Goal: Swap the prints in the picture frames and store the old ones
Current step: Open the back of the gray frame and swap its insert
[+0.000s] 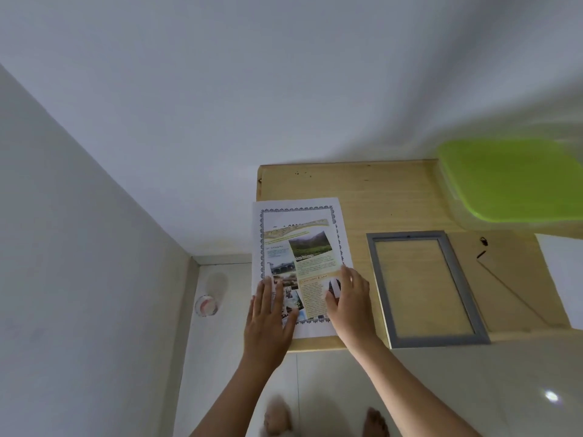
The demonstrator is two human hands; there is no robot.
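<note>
Slippage is the chief danger in the head view: the white printed sheet with colour photographs and a black ornamental border (299, 247) lies left of the grey rectangular picture frame (379, 279), at the end of the pale wooden worktop (378, 197) farthest from that frame, and its outer edge seems to hang past the worktop. A push away from the frame could tip it to the floor, and dragging it under pressing palms could crease it. The left hand (269, 316) lies palm down on the sheet's near corner farthest from the frame, fingers (268, 291) straight and spread, holding nothing. The right hand (351, 299) rests on the sheet's edge nearest the frame, fingers together and fairly straight, thumb laid on the paper, with no visible grip. Both forearms reach up from the near side. The frame lies flat and looks empty, wood showing through; beyond it lies a brown backing board (504, 279), and behind it a green-lidded plastic box (511, 178).
</note>
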